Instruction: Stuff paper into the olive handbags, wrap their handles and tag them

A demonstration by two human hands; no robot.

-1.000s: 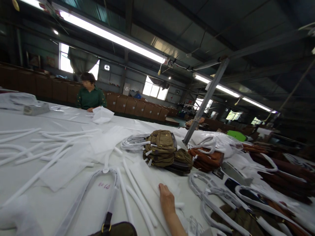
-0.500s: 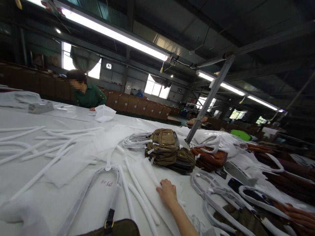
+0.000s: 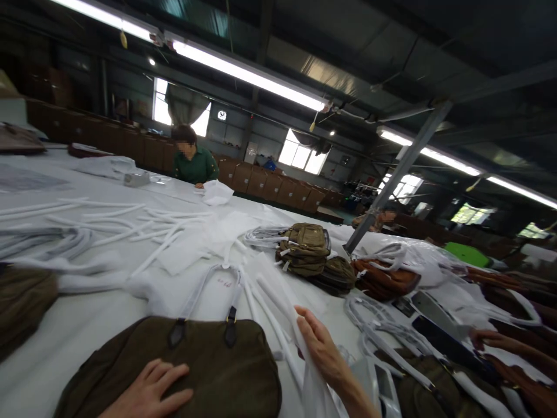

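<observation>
My left hand lies on an olive-brown handbag, fingers spread over its cloth. The bag's handles are wrapped in thin whitish film and stand away from me on the table. To the right of the bag, my right hand grips the edge of a white packing sheet, which is lifted and hangs down below the hand. Its fingertips are partly hidden by the sheet. White foam tubes run between the bag and the sheet.
Small olive bags and a rust-brown bag stand near a metal post. A co-worker's hand is at the right, by more bags. Another person works across the table. Another olive bag lies left.
The view has turned left and down. My left hand has come into view on the handbag. My right hand has gone from lying on the white sheet to gripping and raising it.
</observation>
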